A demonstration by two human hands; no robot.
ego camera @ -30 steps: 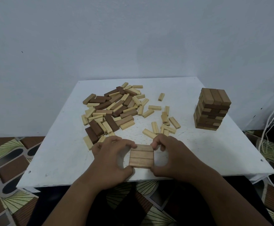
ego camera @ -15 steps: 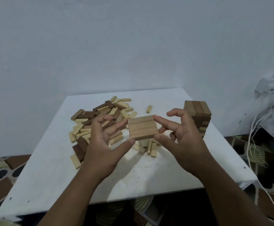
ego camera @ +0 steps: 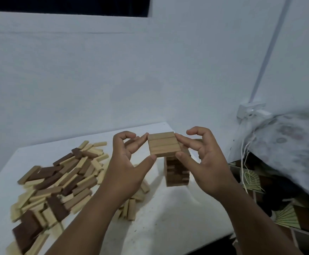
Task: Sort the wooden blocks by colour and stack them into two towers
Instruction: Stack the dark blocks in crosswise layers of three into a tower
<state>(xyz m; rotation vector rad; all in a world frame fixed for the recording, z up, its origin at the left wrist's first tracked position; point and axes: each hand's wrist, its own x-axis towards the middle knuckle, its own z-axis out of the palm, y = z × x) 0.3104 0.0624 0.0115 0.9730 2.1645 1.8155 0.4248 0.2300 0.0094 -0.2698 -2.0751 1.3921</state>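
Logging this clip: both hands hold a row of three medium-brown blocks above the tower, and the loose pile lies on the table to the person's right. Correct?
One detail is off. In the head view the loose pile lies to the person's left, not right. The rest stands: the left hand and right hand pinch the row of three blocks above the tower on the table.

white table (ego camera: 168, 227) | loose blocks pile (ego camera: 58, 184) left | brown tower (ego camera: 177, 172) right

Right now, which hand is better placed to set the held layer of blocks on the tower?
Right hand, probably: it sits on the tower's side, while the left hand is toward the loose pile. Both pinch the layer.
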